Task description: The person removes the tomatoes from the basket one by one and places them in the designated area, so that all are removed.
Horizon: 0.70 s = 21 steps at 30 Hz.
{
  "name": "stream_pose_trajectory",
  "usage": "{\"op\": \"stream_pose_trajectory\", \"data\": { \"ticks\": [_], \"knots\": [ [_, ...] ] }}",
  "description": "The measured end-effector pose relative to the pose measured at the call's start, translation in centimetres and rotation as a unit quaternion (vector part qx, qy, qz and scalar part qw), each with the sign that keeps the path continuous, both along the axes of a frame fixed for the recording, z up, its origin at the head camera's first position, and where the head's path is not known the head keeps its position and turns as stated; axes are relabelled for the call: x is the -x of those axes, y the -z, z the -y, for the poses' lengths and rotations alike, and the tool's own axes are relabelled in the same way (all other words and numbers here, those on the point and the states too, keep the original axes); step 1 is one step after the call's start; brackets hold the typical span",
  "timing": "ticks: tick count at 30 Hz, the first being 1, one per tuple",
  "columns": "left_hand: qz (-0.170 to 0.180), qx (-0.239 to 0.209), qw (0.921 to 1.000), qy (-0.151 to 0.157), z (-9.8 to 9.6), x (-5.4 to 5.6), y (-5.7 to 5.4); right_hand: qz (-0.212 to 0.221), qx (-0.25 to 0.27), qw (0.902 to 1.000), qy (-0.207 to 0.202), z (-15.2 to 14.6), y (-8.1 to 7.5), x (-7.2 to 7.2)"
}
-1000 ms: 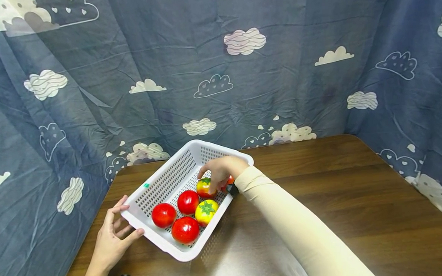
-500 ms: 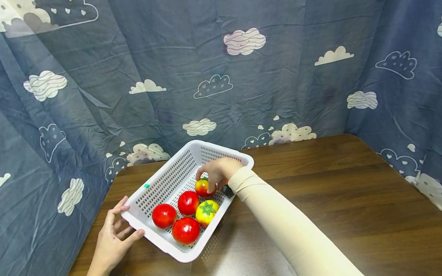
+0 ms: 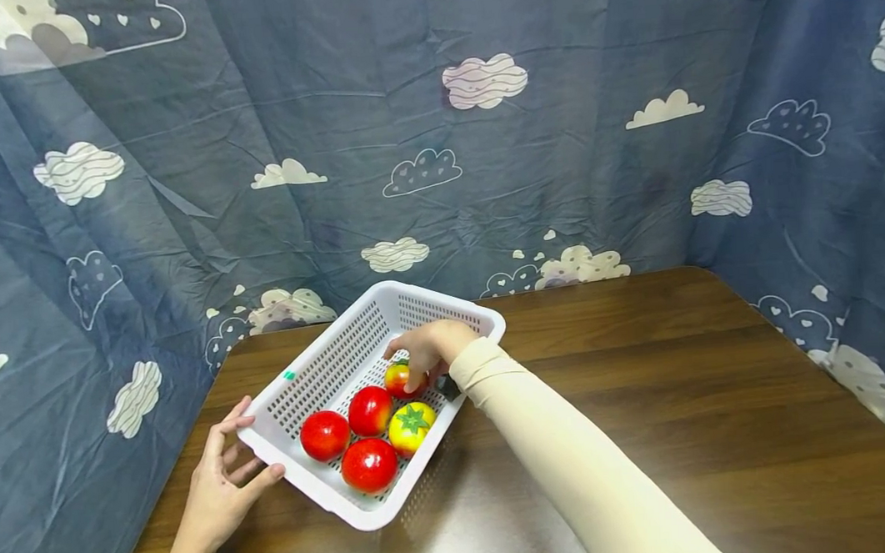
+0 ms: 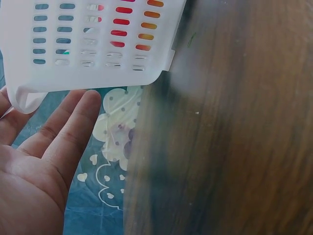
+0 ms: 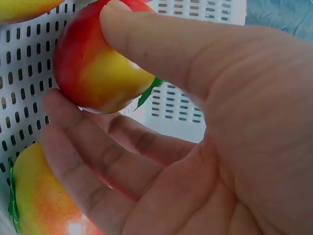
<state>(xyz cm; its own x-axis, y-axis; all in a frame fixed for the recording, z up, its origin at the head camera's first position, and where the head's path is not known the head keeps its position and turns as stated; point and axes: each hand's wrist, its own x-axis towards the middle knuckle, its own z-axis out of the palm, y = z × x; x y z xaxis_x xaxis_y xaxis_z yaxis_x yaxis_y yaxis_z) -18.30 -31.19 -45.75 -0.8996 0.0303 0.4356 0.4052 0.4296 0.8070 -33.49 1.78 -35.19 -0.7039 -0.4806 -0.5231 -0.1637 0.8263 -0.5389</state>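
1 round red-yellow tomato gripped by right hand, best squeezed lightly; white slotted plastic basket touched by relaxed left hand.

Glossy red-and-yellow tomato, green-leaved, among other tomatoes inside a slotted white rectangular basket.
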Motion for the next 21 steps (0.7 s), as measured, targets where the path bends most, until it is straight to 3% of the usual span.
{"op": "stream_pose_trajectory", "data": {
  "ticks": [7,21],
  "knots": [
    [0.002,0.000,1.0000,-0.002,-0.13,-0.05,0.02,-0.035,-0.035,0.9987,-0.010,-0.07,0.06,-0.16],
    [-0.001,0.004,1.0000,-0.002,-0.11,-0.12,-0.11,-0.020,0.008,0.9998,0.004,-0.58,-0.44,-0.47]
  ]
}}
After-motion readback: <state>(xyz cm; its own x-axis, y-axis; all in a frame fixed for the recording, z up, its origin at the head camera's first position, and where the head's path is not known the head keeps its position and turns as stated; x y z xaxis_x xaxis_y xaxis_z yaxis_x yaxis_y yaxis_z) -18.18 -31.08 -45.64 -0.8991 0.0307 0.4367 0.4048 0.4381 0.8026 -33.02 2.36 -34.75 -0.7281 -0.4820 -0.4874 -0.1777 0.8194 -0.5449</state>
